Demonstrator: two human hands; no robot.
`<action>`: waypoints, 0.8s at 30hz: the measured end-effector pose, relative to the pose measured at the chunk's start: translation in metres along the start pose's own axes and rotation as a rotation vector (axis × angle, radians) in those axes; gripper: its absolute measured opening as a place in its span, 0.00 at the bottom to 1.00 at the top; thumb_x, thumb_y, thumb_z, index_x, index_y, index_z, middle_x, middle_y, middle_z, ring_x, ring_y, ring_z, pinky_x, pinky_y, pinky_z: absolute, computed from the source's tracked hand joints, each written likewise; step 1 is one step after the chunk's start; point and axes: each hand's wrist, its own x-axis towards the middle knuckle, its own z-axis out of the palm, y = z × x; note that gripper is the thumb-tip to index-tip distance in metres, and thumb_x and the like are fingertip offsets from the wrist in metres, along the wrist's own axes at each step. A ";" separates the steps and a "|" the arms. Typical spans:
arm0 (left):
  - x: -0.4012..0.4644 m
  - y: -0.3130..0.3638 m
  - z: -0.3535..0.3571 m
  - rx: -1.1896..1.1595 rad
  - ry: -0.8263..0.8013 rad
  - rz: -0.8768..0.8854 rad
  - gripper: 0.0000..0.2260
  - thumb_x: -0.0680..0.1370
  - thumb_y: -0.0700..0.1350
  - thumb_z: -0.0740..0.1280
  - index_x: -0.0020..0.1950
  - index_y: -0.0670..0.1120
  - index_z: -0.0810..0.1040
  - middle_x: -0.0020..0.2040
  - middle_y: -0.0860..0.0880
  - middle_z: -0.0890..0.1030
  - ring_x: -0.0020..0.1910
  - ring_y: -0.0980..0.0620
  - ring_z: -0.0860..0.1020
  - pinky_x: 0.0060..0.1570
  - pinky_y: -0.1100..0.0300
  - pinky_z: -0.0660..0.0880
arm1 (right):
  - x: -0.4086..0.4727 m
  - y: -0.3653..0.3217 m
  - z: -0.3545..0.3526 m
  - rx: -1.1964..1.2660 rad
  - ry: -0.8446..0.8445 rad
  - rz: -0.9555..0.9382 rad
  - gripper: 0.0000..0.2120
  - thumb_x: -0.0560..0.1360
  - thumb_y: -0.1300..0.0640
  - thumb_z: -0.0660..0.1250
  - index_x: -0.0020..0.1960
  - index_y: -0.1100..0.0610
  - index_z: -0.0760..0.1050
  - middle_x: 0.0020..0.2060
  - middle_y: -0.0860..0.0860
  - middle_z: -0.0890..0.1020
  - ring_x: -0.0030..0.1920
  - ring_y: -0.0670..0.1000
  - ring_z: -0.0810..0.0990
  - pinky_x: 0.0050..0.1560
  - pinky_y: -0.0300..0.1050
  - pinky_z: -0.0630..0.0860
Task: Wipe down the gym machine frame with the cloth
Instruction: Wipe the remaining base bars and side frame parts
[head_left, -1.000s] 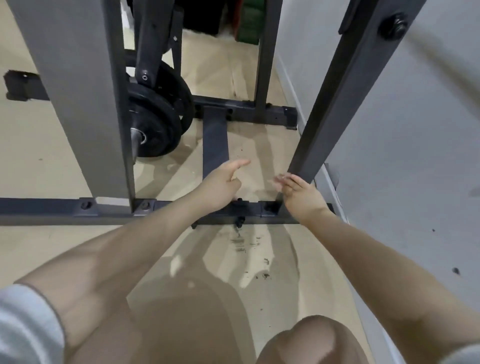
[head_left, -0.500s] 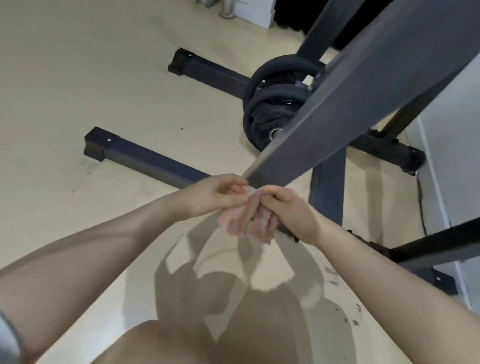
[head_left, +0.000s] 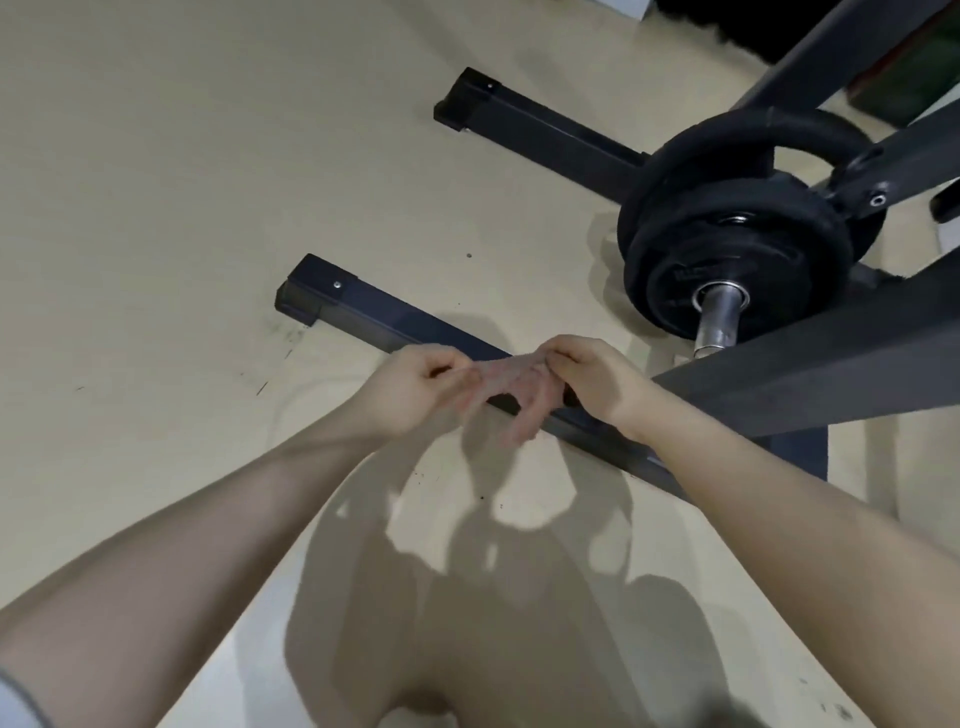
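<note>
A thin, pale pink cloth (head_left: 511, 395) is stretched between my two hands and looks blurred. My left hand (head_left: 415, 387) pinches its left end and my right hand (head_left: 592, 379) pinches its right end. Both hands hover just above the dark grey floor bar (head_left: 374, 317) of the gym machine frame, which runs diagonally from upper left to lower right. A thick grey slanted beam (head_left: 831, 384) of the frame passes close to the right of my right wrist.
Black weight plates (head_left: 727, 260) sit on a steel sleeve (head_left: 719, 317) at the upper right. A second floor bar (head_left: 545, 135) lies farther back. The beige floor (head_left: 182, 208) spreads to the left, with dirt specks and my shadow below the hands.
The view has swung left from the frame's right corner. My hands came together on the cloth and have now drawn slightly apart, spreading it over the floor bar.
</note>
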 end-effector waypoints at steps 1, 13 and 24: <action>0.006 0.002 0.001 0.005 0.028 -0.008 0.12 0.79 0.44 0.64 0.37 0.42 0.78 0.29 0.53 0.75 0.29 0.56 0.69 0.34 0.61 0.67 | 0.008 -0.001 0.000 -0.040 0.016 -0.005 0.13 0.81 0.63 0.54 0.48 0.56 0.77 0.43 0.51 0.80 0.45 0.50 0.77 0.46 0.39 0.73; 0.065 0.018 0.006 -0.189 0.341 -0.213 0.10 0.80 0.41 0.61 0.45 0.40 0.79 0.38 0.39 0.80 0.37 0.44 0.77 0.44 0.49 0.76 | 0.078 -0.006 0.030 0.515 0.254 0.291 0.16 0.82 0.50 0.54 0.52 0.61 0.74 0.42 0.54 0.78 0.43 0.54 0.77 0.45 0.45 0.74; 0.061 0.018 -0.049 0.126 0.209 -0.321 0.15 0.78 0.31 0.55 0.55 0.43 0.78 0.49 0.51 0.80 0.49 0.53 0.75 0.39 0.77 0.69 | 0.113 -0.025 0.090 0.880 -0.019 0.170 0.15 0.82 0.56 0.57 0.42 0.66 0.69 0.23 0.52 0.69 0.17 0.47 0.68 0.19 0.33 0.61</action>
